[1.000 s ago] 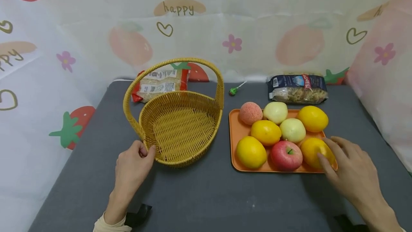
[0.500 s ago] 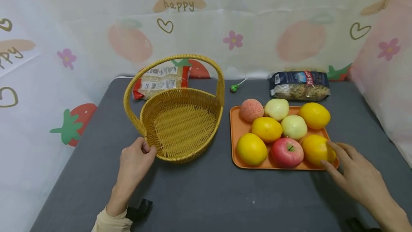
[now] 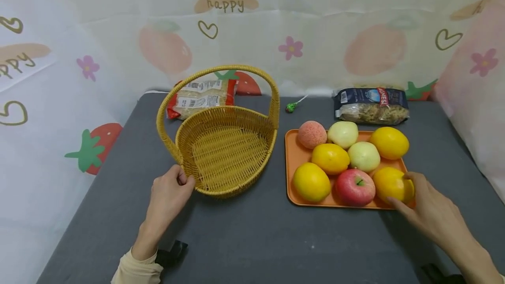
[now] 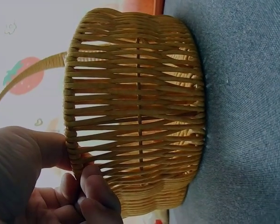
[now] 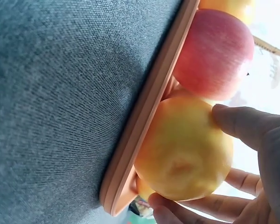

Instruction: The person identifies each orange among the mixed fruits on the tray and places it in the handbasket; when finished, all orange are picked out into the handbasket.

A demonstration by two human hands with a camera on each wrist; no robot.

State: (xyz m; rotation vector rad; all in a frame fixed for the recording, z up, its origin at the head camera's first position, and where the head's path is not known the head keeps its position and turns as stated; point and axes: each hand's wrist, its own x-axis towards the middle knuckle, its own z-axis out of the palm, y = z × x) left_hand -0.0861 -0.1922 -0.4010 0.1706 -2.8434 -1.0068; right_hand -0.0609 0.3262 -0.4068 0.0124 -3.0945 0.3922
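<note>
My left hand pinches the near-left rim of a yellow wicker basket with a tall arched handle. In the left wrist view, thumb and fingers grip the basket's woven rim. My right hand holds a lemon at the near-right corner of an orange tray. Seen from the right wrist, the thumb touches one side of this lemon and the fingers reach round the other. A red apple sits beside it. The lemon still rests on the tray.
Other fruit on the tray includes several yellow lemons, two pale green round fruits and a pink rough ball. Behind lie a pasta bag, a green lollipop and a red-and-clear bag. A printed cloth hangs behind the grey table.
My right hand drew slightly back from the lemon, then came in again, its thumb and fingers now round it. The left hand stays on the basket rim. The head view has shifted slightly.
</note>
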